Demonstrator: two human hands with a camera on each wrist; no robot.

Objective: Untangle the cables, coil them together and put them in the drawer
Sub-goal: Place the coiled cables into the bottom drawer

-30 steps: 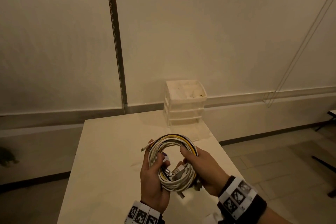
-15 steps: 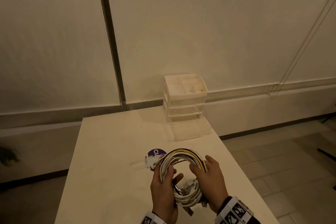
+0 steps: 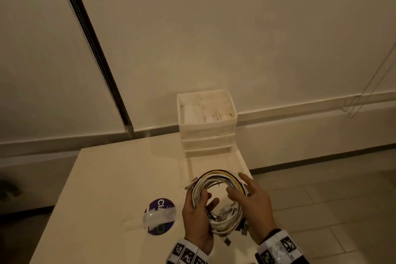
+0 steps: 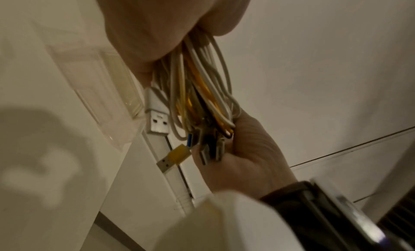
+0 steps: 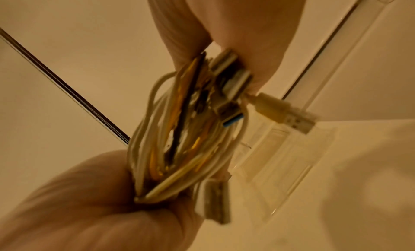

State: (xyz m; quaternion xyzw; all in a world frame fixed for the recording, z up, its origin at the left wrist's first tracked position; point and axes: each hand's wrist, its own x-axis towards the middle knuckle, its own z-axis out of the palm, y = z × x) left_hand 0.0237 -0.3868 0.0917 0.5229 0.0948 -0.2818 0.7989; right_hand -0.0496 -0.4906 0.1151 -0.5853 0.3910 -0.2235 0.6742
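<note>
A coil of white, yellow and black cables [image 3: 220, 174] hangs above the table between both hands. My left hand [image 3: 196, 216] grips its left side, thumb through the ring. My right hand [image 3: 255, 206] holds the right side, thumb inside and fingers spread over the outer strands. In the left wrist view several USB plugs [image 4: 157, 116] dangle from the coil [image 4: 202, 88]. In the right wrist view my right hand [image 5: 78, 201] clamps the bundle [image 5: 179, 130]. The clear bottom drawer [image 3: 216, 162] of the white drawer unit [image 3: 206, 126] stands pulled out just beyond the coil.
A purple round sticker with tape [image 3: 159, 216] lies on the white table [image 3: 107, 188] left of my hands. The table's right edge runs close under my right hand, with tiled floor beyond. A wall with a dark vertical strip stands behind the drawer unit.
Both hands have carried the coil a little right and forward, nearer the open drawer. The purple sticker has come into view on the left. My right fingers have spread wider.
</note>
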